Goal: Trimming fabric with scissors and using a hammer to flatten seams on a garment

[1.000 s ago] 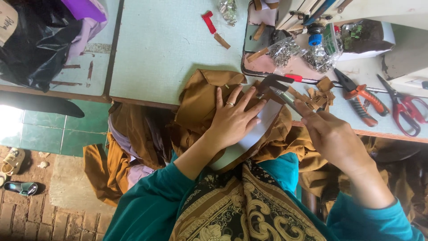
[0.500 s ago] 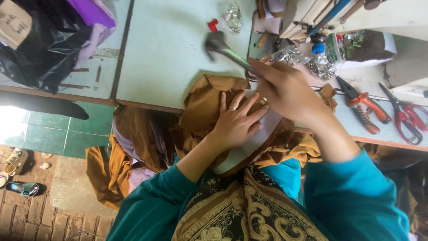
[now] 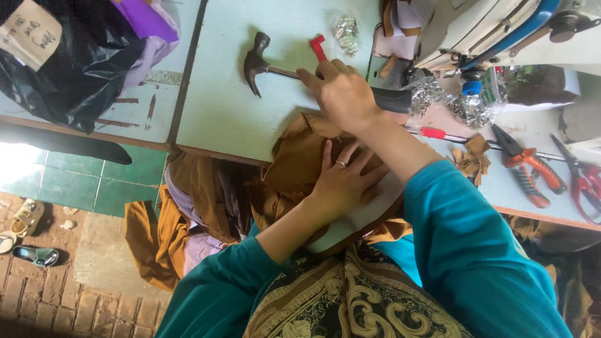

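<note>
**Hammer in hand over brown cloth: items as seen from my head camera**

1. Right hand [image 3: 343,94]: I see it closed around the shaft of a steel claw hammer with a black rubber grip [image 3: 275,69]. The hammer lies roughly level above the pale green table [image 3: 238,119], head pointing to the left of the view, black grip sticking out past the hand toward the right. I cannot tell whether the head touches the table top.

2. Left hand [image 3: 338,181]: fingers spread flat, pressing down on a bundle of mustard-brown fabric [image 3: 294,156] at the table's near edge. A ring shows on one finger. Under the cloth and hand, a pale white curved form [image 3: 363,216] peeks out.

3. The brown fabric spills over the table edge and hangs toward the green tiled floor [image 3: 75,181].

4. Small red plastic piece [image 3: 318,47]: on the table just beyond the right hand's knuckles.

5. Orange-handled pliers [image 3: 529,169] and red-handled scissors [image 3: 579,178]: on the table at the right, well apart from both hands.

6. Red-handled slim tool [image 3: 438,133]: lying beside the right forearm.

7. Black plastic bag [image 3: 69,69]: on the neighbouring table surface at upper left.

8. Both sleeves are teal; a patterned black and gold cloth covers the lap.
</note>
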